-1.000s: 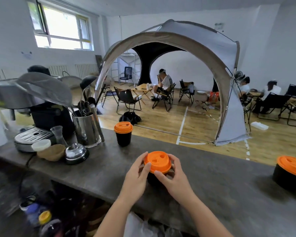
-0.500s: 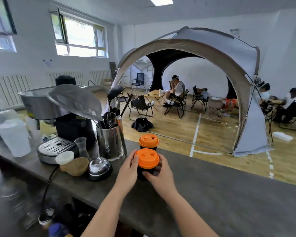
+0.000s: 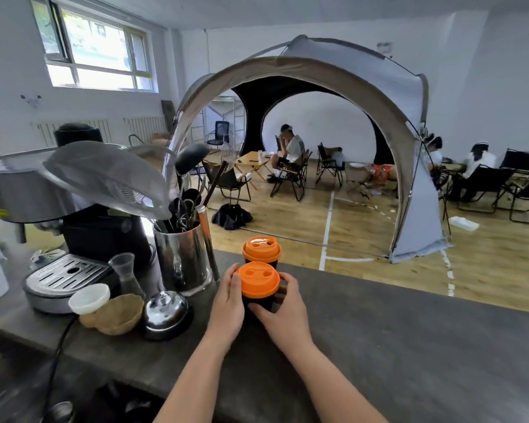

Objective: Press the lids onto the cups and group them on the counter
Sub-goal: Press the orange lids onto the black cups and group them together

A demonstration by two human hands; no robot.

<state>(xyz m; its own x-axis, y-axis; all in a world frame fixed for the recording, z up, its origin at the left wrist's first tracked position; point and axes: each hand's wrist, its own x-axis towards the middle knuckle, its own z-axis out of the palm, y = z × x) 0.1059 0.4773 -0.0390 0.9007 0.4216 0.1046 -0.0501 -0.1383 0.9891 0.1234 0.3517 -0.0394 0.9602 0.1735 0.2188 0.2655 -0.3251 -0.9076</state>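
Note:
Two black cups with orange lids stand close together on the dark counter (image 3: 409,346). The near cup (image 3: 258,280) sits between my hands. My left hand (image 3: 228,303) wraps its left side and my right hand (image 3: 280,309) wraps its right side, fingers curled round the black wall below the lid. The far cup (image 3: 261,251) stands just behind it at the counter's back edge, free of both hands. Most of the near cup's body is hidden by my fingers.
Left of the cups stand a steel utensil holder (image 3: 184,257), a chrome bell (image 3: 165,312), a tan paper cup with a white lid (image 3: 89,299), a small glass carafe (image 3: 126,273) and an espresso machine (image 3: 64,270). Bare counter stretches to the right.
Both hands carried the near cup left and away across the counter, bringing it right in front of the far cup. The large orange-lidded container at the right has left the view.

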